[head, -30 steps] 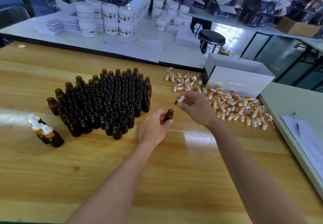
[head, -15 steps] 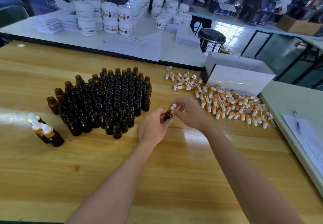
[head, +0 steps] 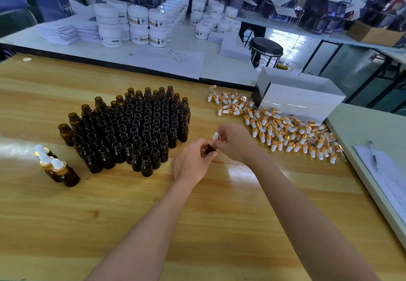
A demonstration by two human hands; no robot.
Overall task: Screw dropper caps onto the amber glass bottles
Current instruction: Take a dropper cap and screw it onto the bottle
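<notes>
Now cap (head: 216, 136) sits on bottle (head: 211, 149) neck; a second ago it hung above, apart. Judged: threading begun, tightness unknown. Left hand (head: 193, 160) grips bottle, fingers curled round it, mid-table (head: 197, 215), just right of open bottles (head: 136, 127). Right hand (head: 235, 143) pinches cap. Bottle small, dark amber, mostly hidden by fingers; white bulb shows on top. Capped bottles (head: 59, 168) toward left edge, cap pile (head: 285, 131) toward right.

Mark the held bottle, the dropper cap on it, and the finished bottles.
held bottle (head: 211, 149), head view, visible dark glass side.
dropper cap (head: 216, 135), head view, its white rubber bulb.
finished bottles (head: 69, 176), head view, amber body of the nearest one.
</notes>
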